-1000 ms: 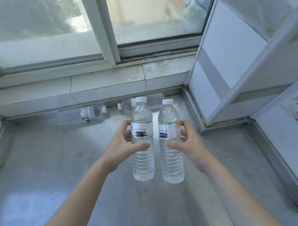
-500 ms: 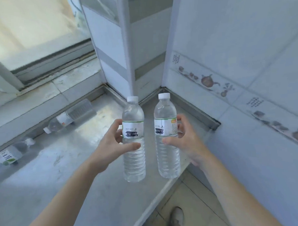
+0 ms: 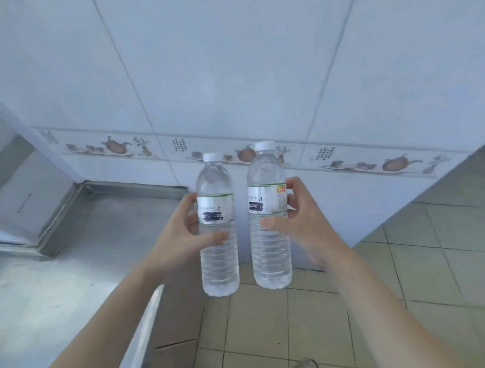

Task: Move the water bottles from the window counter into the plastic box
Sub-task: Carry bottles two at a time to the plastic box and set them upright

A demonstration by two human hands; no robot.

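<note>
No text can be read. The label on the left bottle (image 3: 217,229) carries a dark, smeared block of print under a green top edge, too blurred to make out. The label on the right bottle (image 3: 268,219) has a similar dark block and an orange patch, also illegible. Small dark marks on the wall's tile border (image 3: 178,145) cannot be read either

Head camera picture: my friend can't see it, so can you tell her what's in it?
Two hands each hold an upright, capped water bottle: left hand grips the left bottle, right hand the right bottle. Behind is a tiled wall; below, a metal counter and tiled floor.
</note>
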